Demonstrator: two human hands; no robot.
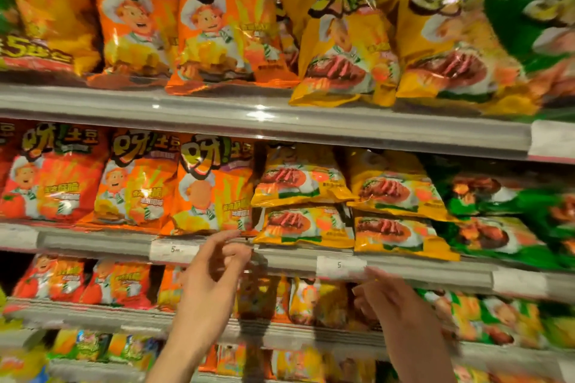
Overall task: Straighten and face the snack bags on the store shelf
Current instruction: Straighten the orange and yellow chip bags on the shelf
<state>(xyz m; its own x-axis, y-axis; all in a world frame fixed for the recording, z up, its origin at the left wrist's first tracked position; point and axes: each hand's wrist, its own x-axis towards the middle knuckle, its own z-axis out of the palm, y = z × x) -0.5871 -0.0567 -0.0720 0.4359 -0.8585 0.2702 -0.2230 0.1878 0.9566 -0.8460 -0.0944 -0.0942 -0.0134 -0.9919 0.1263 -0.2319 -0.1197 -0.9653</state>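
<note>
Middle shelf (280, 253): orange bags (214, 183) stand faced; yellow bags (305, 224) right of them lie stacked flat, unstraightened. Left hand (214, 270) and right hand (392, 305) hover near, fingers loosely curled, holding nothing.

Grey store shelves (280, 121) run in tiers with price tags on their front rails. The middle shelf (404, 264) carries upright orange snack bags (214, 183) at left, flat-stacked yellow bags (305, 205) beside them, green bags (497, 221) at right.
</note>
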